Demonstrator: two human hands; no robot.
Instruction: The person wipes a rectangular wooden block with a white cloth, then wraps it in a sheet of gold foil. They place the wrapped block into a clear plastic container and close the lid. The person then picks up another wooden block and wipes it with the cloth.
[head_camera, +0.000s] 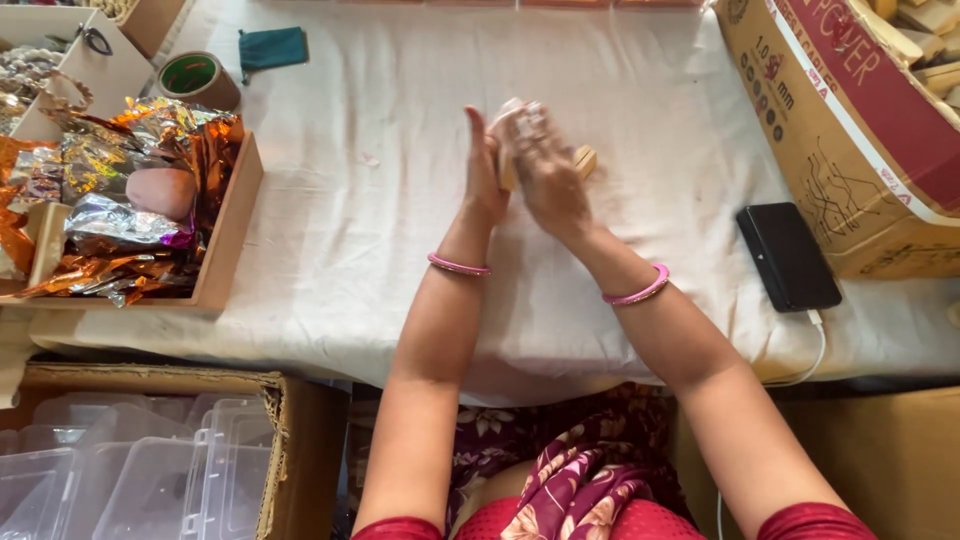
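Observation:
My left hand and my right hand are raised together above the white cloth-covered table, pressed around a small pale wooden piece that pokes out on the right side. The left palm stands upright against it; the right hand's fingers are blurred over its top. Most of the piece is hidden between the hands. Each wrist wears a pink bangle.
A wooden tray of shiny foil wrappers sits at left, with a tape roll and a teal pouch behind it. A black phone on a white cable lies at right beside a large cardboard box. Clear plastic containers fill a box below.

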